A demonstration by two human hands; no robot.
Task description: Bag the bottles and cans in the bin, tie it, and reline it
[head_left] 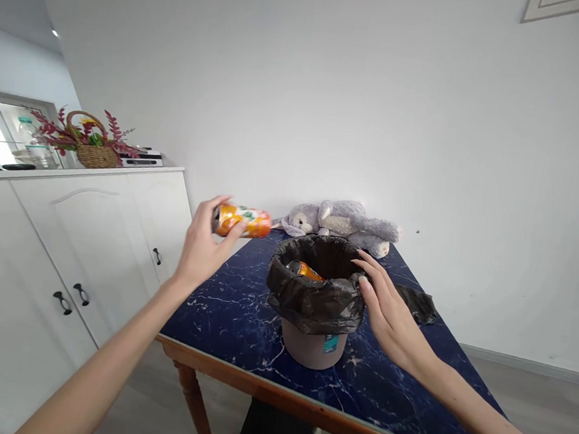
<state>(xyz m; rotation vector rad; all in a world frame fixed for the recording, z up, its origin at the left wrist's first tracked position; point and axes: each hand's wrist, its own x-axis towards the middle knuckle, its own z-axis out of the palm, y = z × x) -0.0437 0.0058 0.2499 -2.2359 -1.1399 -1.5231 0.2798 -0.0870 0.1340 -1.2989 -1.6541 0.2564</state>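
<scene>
Clasping a can (256, 222) in the left hand (203, 240) between fingers and thumb, left of the bin (309, 349). Touching the bag (312, 306) at the bin's right rim with the loosely bent right hand (385, 308); cannot tell if pinching. With a second can (309, 271) inside the bin, toy (342, 216) behind.

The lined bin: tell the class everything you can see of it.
The round bin looks plastic, its smooth taupe wall bearing a teal label on the near side. A crinkled black liner covers the rim and hangs over the upper wall. Open-topped, the bin stands upright on the blue marble-patterned tabletop. An orange drink can shows inside; the right hand touches the liner at the rim's right.
</scene>
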